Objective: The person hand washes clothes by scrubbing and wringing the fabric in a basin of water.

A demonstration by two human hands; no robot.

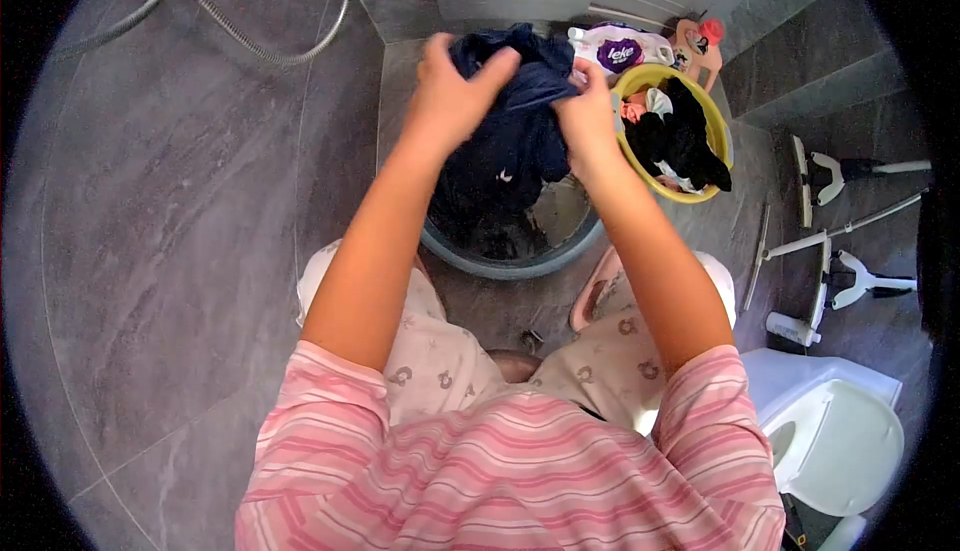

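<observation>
Both my hands hold up a dark navy garment [515, 141] over a round grey-blue basin [510, 269]. My left hand [455, 96] is at the garment's upper left, its thumb and fingers spread around a fold of the cloth. At the upper right, my right hand [588, 116] pinches the garment's edge. A small white mark shows on the cloth. Below it, the basin holds dark water and more dark fabric, partly hidden by the garment. Just right of my right hand stands a yellow basin [720, 131] with black, white and pinkish clothes [678, 136] in it.
A white and purple detergent bottle [620, 49] and a pink item [697, 56] stand behind the yellow basin. Cleaning tools [850, 281] and a white bottle [792, 329] are at the right, above a toilet [845, 446]. A shower hose [270, 55] hangs upper left.
</observation>
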